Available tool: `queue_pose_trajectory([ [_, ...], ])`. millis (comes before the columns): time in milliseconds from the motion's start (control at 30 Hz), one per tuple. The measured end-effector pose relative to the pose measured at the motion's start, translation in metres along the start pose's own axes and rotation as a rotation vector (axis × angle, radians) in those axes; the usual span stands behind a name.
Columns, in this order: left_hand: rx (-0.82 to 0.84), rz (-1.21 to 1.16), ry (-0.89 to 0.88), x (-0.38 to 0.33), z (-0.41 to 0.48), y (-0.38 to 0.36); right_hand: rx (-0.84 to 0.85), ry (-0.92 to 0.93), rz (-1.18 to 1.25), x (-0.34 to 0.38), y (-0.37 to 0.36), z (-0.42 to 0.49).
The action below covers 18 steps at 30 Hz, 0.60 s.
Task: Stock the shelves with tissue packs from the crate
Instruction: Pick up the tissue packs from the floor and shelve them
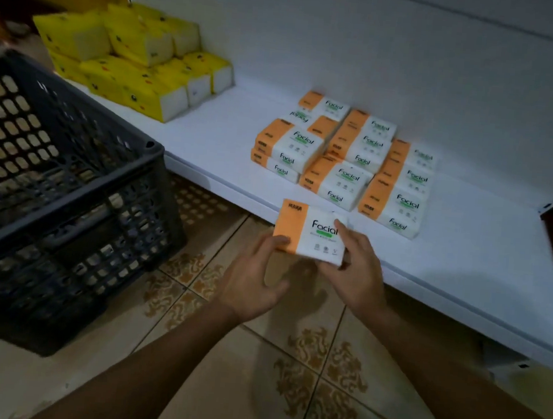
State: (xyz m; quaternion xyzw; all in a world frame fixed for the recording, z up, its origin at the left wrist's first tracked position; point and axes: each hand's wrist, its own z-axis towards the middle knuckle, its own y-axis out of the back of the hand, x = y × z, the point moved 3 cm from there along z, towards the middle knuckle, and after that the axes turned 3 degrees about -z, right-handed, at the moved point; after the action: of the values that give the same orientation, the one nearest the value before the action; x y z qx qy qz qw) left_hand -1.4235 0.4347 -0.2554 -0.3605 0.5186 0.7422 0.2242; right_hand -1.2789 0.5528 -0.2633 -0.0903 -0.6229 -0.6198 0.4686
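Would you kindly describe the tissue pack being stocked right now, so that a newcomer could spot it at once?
Start at the low white shelf and find the stacked Facial tissue packs, orange and white, on it. Just in front of them, over the shelf's front edge, is the single Facial tissue pack. It alone is off the shelf, held between the left hand and right hand.
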Motion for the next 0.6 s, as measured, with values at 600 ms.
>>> queue_pose_trajectory([
  [600, 0.047, 0.127, -0.094, -0.003, 0.052, 0.001, -0.055, -0.183, -0.494, -0.002, 0.042, 0.125],
])
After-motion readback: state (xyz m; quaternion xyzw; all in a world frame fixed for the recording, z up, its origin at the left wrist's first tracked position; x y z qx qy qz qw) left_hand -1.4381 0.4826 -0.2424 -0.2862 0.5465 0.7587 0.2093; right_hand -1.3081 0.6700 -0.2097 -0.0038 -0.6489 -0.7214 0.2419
